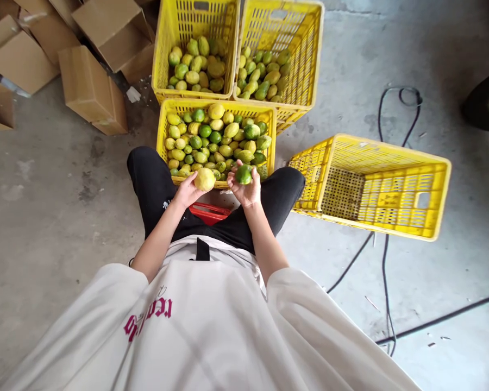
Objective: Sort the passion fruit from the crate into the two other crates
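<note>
My left hand (186,192) is closed around a yellow lemon (204,180), which shows at the fingertips. In my right hand (248,194), palm up with fingers curled, rests a green lemon (243,174). Both fruits are held above the near rim of a yellow plastic crate (162,136), between my knees. That crate is full of lemons (213,137), mostly yellow with some green ones among them.
Two more yellow crates, one at back left (163,49) and one at back right (305,60), hold lemons lower down. To the right lies a tilted yellow crate (391,203). Cardboard boxes (90,89), black cables (385,293) and a tyre (487,103) surround the spot.
</note>
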A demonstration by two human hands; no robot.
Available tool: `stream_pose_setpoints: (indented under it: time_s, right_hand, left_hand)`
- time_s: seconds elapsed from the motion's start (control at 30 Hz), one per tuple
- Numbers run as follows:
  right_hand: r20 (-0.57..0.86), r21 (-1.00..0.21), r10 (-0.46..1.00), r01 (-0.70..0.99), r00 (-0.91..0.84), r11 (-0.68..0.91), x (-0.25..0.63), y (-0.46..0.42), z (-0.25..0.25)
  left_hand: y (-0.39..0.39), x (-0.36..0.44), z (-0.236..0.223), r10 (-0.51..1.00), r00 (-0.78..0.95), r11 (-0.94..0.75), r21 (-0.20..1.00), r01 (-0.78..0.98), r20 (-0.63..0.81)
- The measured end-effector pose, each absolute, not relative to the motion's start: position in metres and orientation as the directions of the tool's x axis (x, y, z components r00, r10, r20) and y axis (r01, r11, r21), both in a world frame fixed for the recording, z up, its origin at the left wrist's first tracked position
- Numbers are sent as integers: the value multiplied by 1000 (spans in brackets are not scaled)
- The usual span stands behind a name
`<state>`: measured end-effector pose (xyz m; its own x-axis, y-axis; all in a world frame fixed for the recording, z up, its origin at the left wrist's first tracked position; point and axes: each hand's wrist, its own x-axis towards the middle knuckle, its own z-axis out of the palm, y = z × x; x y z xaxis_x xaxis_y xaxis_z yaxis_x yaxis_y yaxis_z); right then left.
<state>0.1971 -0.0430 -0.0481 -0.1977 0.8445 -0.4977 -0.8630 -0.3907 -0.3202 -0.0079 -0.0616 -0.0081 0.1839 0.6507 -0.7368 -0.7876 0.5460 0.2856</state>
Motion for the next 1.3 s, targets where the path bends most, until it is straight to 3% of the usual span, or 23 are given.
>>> stream_pose_setpoints:
  time_s: [0.23,0.73,0.97,1.3]
  right_hand:
    - [-610,-218,765,-884,-206,-413,200,-38,-56]
    - [-506,-333,847,-869,-164,-366,197,-42,-45]
    - [-615,-231,776,-908,-142,-349,205,-40,-50]
    - [-570,-273,818,-923,-71,-271,199,-40,-42]
  left_hand:
    - [-65,-10,-14,668,185,565,328,-757,-721]
    - [-63,-11,-10,634,160,526,270,-806,-757]
    - [-65,-11,-21,621,183,570,278,-773,-762]
    - [-58,-10,-10,660,104,476,306,-825,-744]
